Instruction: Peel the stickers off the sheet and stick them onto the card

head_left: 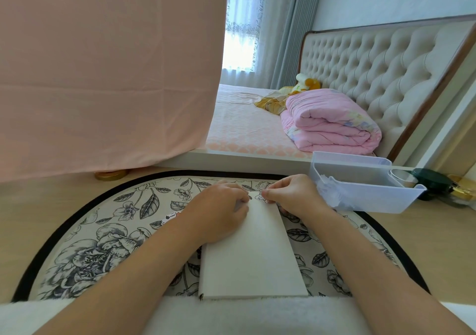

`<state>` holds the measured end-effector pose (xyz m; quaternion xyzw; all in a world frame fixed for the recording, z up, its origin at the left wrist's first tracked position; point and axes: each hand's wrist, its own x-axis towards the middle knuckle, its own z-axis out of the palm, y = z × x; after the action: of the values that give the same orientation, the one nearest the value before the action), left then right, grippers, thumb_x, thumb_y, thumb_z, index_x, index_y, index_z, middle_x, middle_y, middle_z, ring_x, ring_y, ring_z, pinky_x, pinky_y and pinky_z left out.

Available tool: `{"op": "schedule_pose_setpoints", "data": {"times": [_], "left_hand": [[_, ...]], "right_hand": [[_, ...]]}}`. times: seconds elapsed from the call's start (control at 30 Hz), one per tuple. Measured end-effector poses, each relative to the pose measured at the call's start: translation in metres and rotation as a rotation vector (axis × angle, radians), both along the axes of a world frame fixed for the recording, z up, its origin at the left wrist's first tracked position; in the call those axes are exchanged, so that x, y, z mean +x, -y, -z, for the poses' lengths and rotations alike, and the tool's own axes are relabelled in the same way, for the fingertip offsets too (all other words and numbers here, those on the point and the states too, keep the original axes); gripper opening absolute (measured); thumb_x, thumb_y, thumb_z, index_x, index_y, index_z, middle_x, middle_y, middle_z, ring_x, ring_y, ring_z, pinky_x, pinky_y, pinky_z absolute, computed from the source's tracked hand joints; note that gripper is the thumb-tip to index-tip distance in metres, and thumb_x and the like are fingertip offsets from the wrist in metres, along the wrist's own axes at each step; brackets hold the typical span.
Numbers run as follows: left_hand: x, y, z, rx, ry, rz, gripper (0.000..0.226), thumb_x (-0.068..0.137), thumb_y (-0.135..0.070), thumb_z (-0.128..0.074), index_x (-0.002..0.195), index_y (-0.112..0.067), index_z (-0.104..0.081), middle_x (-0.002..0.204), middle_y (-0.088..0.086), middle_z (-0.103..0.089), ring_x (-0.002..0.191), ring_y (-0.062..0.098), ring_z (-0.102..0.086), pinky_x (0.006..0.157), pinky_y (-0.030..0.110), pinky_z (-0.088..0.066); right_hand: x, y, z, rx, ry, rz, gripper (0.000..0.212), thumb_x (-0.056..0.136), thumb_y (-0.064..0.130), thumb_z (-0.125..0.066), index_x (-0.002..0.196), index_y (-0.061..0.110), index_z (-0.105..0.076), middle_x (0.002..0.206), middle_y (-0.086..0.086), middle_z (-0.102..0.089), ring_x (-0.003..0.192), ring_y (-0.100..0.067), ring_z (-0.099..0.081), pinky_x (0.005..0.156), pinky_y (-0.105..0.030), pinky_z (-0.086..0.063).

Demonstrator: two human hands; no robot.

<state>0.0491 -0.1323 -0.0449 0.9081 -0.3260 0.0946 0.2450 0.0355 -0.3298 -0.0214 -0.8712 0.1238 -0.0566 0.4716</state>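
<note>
my right hand pinches a small sticker at the far edge of the white card, whose long axis runs from the pinch back toward me; my left hand rests on the card just left, its grip unclear.

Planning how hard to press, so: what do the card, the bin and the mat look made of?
Card: matte white paper or thin board, flat, no glare. Bin: frosted translucent plastic; its contents show dimly through the wall. Mat: printed floral sheet with a black edge, fabric or vinyl, cannot tell.
</note>
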Motion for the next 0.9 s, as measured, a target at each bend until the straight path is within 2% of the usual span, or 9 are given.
{"op": "schedule_pose_setpoints", "data": {"times": [0.17,0.3,0.43,0.53,0.67,0.77,0.9], "left_hand": [[-0.002,0.001,-0.001,0.024,0.004,-0.008,0.029,0.097,-0.03,-0.053,0.12,-0.024,-0.069,0.129,-0.018,-0.062,0.126,0.005,-0.046,0.108,0.023,-0.035],[-0.004,0.001,-0.004,0.085,0.009,-0.018,0.033,0.097,-0.036,-0.052,0.127,-0.028,-0.063,0.131,-0.016,-0.058,0.13,0.009,-0.043,0.108,0.028,-0.036],[-0.007,0.007,-0.009,0.188,0.021,-0.002,0.042,0.099,-0.046,-0.045,0.139,-0.037,-0.051,0.134,-0.014,-0.05,0.13,0.011,-0.037,0.108,0.031,-0.034],[-0.008,0.01,-0.01,0.23,0.03,-0.015,0.041,0.099,-0.046,-0.042,0.139,-0.039,-0.051,0.131,-0.013,-0.048,0.126,0.012,-0.037,0.106,0.034,-0.034],[-0.007,0.013,-0.01,0.253,0.042,-0.027,0.04,0.098,-0.045,-0.042,0.137,-0.039,-0.052,0.131,-0.011,-0.048,0.125,0.013,-0.038,0.105,0.033,-0.035],[-0.007,0.014,-0.009,0.272,0.051,-0.032,0.041,0.098,-0.045,-0.041,0.138,-0.041,-0.05,0.131,-0.012,-0.046,0.124,0.014,-0.037,0.103,0.033,-0.034],[-0.008,0.013,-0.007,0.322,0.056,-0.028,0.045,0.101,-0.046,-0.034,0.145,-0.049,-0.039,0.131,-0.011,-0.042,0.125,0.015,-0.035,0.109,0.037,-0.033]], "right_hand": [[-0.001,-0.002,0.001,-0.048,0.013,0.018,0.012,0.076,0.023,-0.082,0.066,0.019,-0.076,0.069,0.003,-0.076,0.056,-0.008,-0.058,0.061,-0.027,-0.051],[-0.001,-0.005,0.001,-0.131,0.016,0.031,0.012,0.074,0.023,-0.081,0.063,0.021,-0.075,0.067,0.005,-0.074,0.064,-0.009,-0.065,0.066,-0.029,-0.056],[-0.001,-0.007,0.0,-0.2,0.027,0.019,0.009,0.074,0.024,-0.079,0.066,0.022,-0.075,0.069,0.008,-0.073,0.071,-0.007,-0.066,0.058,-0.022,-0.049],[-0.005,-0.009,-0.003,-0.272,0.049,-0.01,0.008,0.078,0.025,-0.073,0.072,0.022,-0.075,0.071,0.01,-0.07,0.069,-0.006,-0.063,0.054,-0.018,-0.042],[-0.011,0.0,-0.006,-0.296,0.072,-0.01,0.018,0.085,0.031,-0.06,0.082,0.019,-0.072,0.068,0.002,-0.07,0.061,-0.012,-0.059,0.061,-0.032,-0.052],[-0.019,0.009,-0.008,-0.355,0.084,-0.024,0.023,0.088,0.029,-0.056,0.107,0.034,-0.067,0.08,0.011,-0.069,0.066,-0.009,-0.064,0.066,-0.029,-0.055],[-0.025,0.009,-0.006,-0.536,0.112,-0.221,0.036,0.094,0.022,-0.05,0.121,0.039,-0.067,0.114,0.016,-0.058,0.087,-0.005,-0.059,0.084,-0.028,-0.051]]}}
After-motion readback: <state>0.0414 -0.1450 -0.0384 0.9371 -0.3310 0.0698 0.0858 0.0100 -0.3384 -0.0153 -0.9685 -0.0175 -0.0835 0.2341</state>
